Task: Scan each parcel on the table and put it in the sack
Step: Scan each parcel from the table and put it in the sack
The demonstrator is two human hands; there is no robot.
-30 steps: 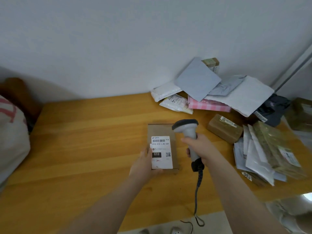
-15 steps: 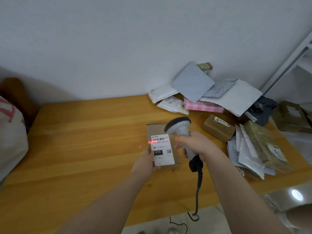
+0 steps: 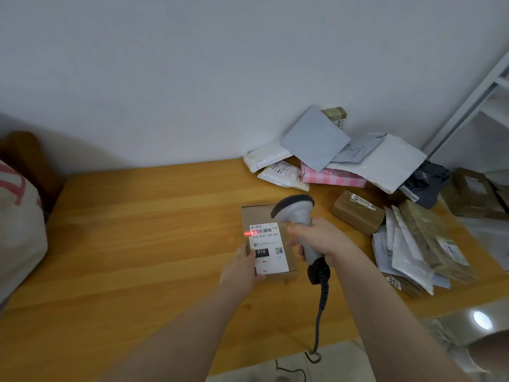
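A flat brown cardboard parcel (image 3: 268,216) with a white shipping label lies on the wooden table (image 3: 137,230). My left hand (image 3: 242,267) holds its near left corner. My right hand (image 3: 321,239) grips the handle of a grey barcode scanner (image 3: 296,209), whose head hovers over the parcel's far right part. A red scan line glows across the label's barcode. The white sack (image 3: 19,230) with red lettering bulges at the table's left edge.
A pile of unscanned parcels (image 3: 358,166) fills the table's back right corner: grey and white mailers, a pink checked box, a small brown box (image 3: 358,212). More mailers (image 3: 413,249) lie at the right edge. The scanner's coiled cable (image 3: 321,307) hangs over the front edge.
The scanner's red line has come on across the barcode since a second ago. The view has shifted slightly right; both hands keep their hold.
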